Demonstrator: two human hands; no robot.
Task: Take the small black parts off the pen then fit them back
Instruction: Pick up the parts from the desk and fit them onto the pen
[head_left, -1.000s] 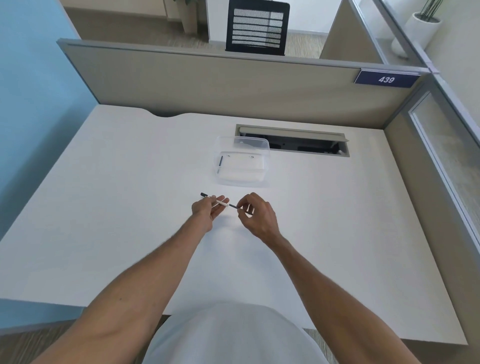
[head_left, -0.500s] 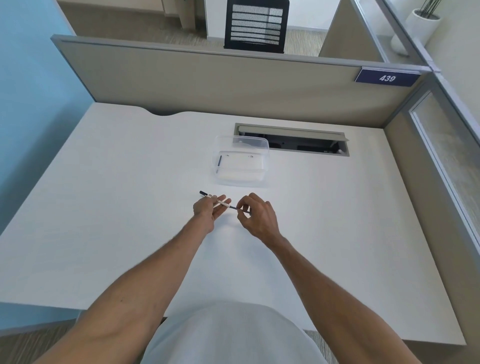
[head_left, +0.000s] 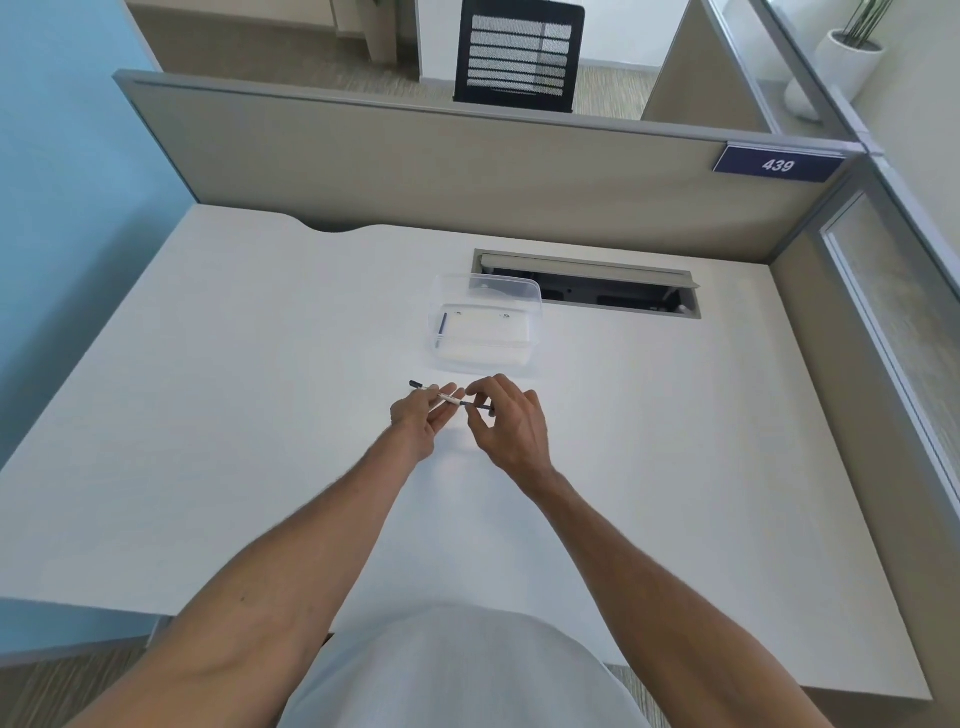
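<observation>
A thin pen (head_left: 448, 398) with a pale barrel is held level above the white desk (head_left: 234, 415). Its black end piece (head_left: 415, 385) sticks out past my left hand (head_left: 420, 417), which grips the barrel between thumb and fingers. My right hand (head_left: 506, 422) pinches the dark section at the pen's right end (head_left: 480, 406) with thumb and fingertips. The two hands are almost touching. Whether the dark section is joined to the barrel or apart is too small to tell.
A clear plastic box (head_left: 485, 325) stands just beyond the hands, with a dark pen-like stick (head_left: 442, 329) inside at its left wall. Behind it is an open cable slot (head_left: 587, 283) in the desk. Grey partition panels (head_left: 467, 166) close the back and right.
Both hands have stayed at the same place over the desk. My right fingers have shifted slightly along the pen's dark end; the pen keeps its angle.
</observation>
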